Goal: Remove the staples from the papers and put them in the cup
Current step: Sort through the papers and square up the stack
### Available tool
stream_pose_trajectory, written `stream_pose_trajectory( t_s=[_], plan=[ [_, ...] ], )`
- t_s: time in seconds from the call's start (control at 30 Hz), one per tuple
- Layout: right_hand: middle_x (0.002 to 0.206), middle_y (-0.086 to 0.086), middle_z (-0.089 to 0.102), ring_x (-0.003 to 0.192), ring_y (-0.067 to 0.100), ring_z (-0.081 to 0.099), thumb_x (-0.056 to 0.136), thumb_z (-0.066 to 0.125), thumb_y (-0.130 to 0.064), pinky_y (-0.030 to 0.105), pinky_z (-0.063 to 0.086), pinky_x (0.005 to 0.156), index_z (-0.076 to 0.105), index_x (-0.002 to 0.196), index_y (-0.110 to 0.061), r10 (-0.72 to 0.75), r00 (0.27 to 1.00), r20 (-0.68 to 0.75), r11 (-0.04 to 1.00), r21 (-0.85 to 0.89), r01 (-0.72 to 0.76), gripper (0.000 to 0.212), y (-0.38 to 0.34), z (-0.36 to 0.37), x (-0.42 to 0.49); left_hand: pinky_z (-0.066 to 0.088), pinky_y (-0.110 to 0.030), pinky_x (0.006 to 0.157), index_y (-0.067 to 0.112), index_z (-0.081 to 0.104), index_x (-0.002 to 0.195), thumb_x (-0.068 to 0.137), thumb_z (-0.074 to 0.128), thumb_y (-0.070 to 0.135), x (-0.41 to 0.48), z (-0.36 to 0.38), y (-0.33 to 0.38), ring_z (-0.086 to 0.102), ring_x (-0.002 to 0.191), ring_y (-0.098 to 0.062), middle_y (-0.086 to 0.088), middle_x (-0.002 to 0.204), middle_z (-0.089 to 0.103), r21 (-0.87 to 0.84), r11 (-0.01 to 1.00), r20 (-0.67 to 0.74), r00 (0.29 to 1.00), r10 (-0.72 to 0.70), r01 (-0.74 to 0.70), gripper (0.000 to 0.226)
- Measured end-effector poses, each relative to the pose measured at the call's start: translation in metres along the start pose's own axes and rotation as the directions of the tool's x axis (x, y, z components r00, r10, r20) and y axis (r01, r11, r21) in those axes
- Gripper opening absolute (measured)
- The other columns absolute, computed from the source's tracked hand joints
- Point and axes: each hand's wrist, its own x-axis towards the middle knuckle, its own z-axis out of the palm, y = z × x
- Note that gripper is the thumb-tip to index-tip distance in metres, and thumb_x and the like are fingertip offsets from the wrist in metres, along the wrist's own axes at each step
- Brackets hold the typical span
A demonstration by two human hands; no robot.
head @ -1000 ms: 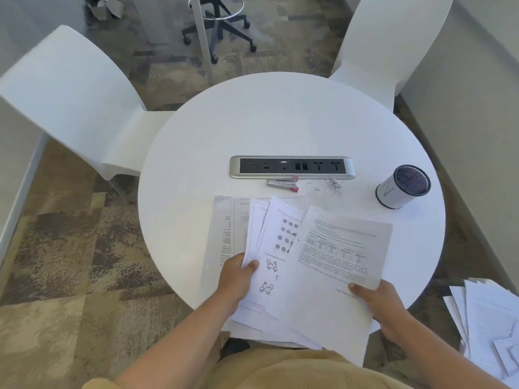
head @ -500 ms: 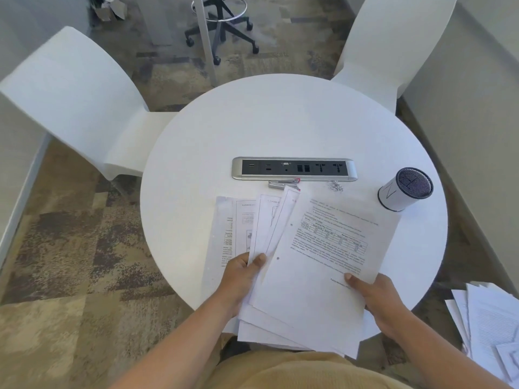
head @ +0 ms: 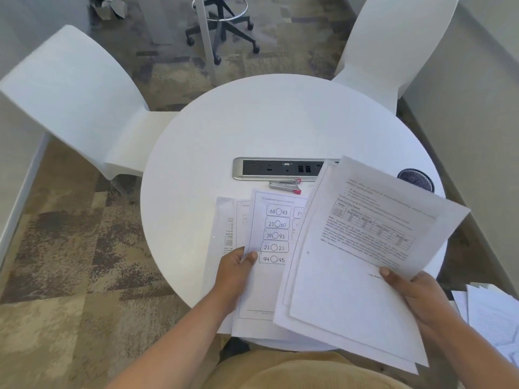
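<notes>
My right hand (head: 415,296) grips a few printed sheets (head: 354,265) and holds them raised and tilted over the right side of the round white table (head: 213,141). My left hand (head: 234,272) pins a number worksheet (head: 273,234) and the papers under it near the table's front edge. A silver staple remover with red tips (head: 285,186) lies just beyond the papers. The cup (head: 415,179), with a dark mesh top, shows only partly behind the lifted sheets. The loose staples are hidden.
A silver power strip (head: 278,168) is set in the table's middle. Two white chairs (head: 73,99) (head: 393,43) stand at the far left and far right. More papers (head: 494,318) lie on the floor at my right. A wheeled stool (head: 222,26) stands beyond.
My right hand has lifted its sheets up and to the right, uncovering the number worksheet and hiding most of the cup and the loose staples. My left hand has stayed on the stack.
</notes>
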Motion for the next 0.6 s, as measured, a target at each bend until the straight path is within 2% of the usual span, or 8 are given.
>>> stream_pose_trajectory(
  t_s=[0.07,0.13,0.27,0.4,0.53,0.6],
  plan=[
    [0.107,0.014,0.075,0.094,0.043,0.071,0.084,0.064,-0.003,0.062,0.057,0.078,0.065,0.109,-0.008,0.03,0.997,0.077,0.997,0.063,-0.035,0.025,-0.005,0.002,0.003,0.054,-0.036,0.094,0.023,0.078,0.099,0.099,0.059,0.017,-0.001,0.003,0.002,0.072,0.105,-0.02,0.002,0.105,0.079,-0.014,1.0,0.034,0.999,-0.004,0.005,0.02],
    [0.108,0.015,0.075,0.09,0.039,0.073,0.083,0.063,0.0,0.057,0.059,0.074,0.066,0.109,-0.005,0.025,0.991,0.128,0.995,0.093,-0.037,0.027,-0.006,0.008,0.008,0.054,-0.037,0.095,0.021,0.077,0.105,0.1,0.058,0.017,-0.005,0.009,0.006,0.072,0.107,-0.021,0.0,0.108,0.078,-0.01,1.0,0.103,0.995,-0.005,0.006,0.02],
    [0.112,0.012,0.074,0.098,0.033,0.072,0.079,0.067,-0.008,0.051,0.057,0.084,0.066,0.113,-0.007,-0.028,0.99,0.142,0.996,0.084,0.016,0.033,0.0,0.025,0.018,0.052,-0.044,0.101,0.013,0.071,0.119,0.098,0.061,0.026,-0.015,0.018,0.015,0.07,0.112,-0.025,-0.006,0.117,0.075,-0.044,0.999,0.242,0.97,0.005,0.006,0.026],
    [0.117,0.012,0.072,0.103,0.034,0.069,0.078,0.07,-0.01,0.049,0.058,0.086,0.063,0.12,-0.008,-0.059,0.991,0.119,0.995,0.086,0.049,0.043,0.01,0.032,0.024,0.057,-0.048,0.095,0.014,0.069,0.12,0.094,0.066,0.031,-0.021,0.025,0.024,0.072,0.106,-0.029,-0.008,0.113,0.076,-0.082,0.993,0.236,0.969,-0.069,0.09,0.032],
    [0.117,0.013,0.072,0.103,0.036,0.07,0.068,0.083,-0.016,0.053,0.057,0.084,0.06,0.125,-0.008,-0.046,0.99,0.13,0.997,0.069,0.037,0.062,0.015,0.032,0.023,0.056,-0.042,0.097,0.013,0.071,0.114,0.096,0.064,0.029,-0.021,0.026,0.025,0.071,0.109,-0.027,-0.005,0.113,0.076,-0.069,0.994,0.213,0.975,-0.065,0.082,0.025],
    [0.115,0.014,0.073,0.103,0.037,0.069,0.078,0.075,-0.013,0.056,0.055,0.088,0.062,0.122,-0.007,-0.004,0.987,0.163,0.999,0.038,-0.002,0.047,0.017,0.031,0.022,0.052,-0.044,0.104,0.013,0.072,0.112,0.097,0.062,0.028,-0.02,0.026,0.023,0.07,0.112,-0.026,-0.006,0.116,0.075,-0.075,0.993,0.229,0.97,-0.077,0.096,0.023]
  ],
)
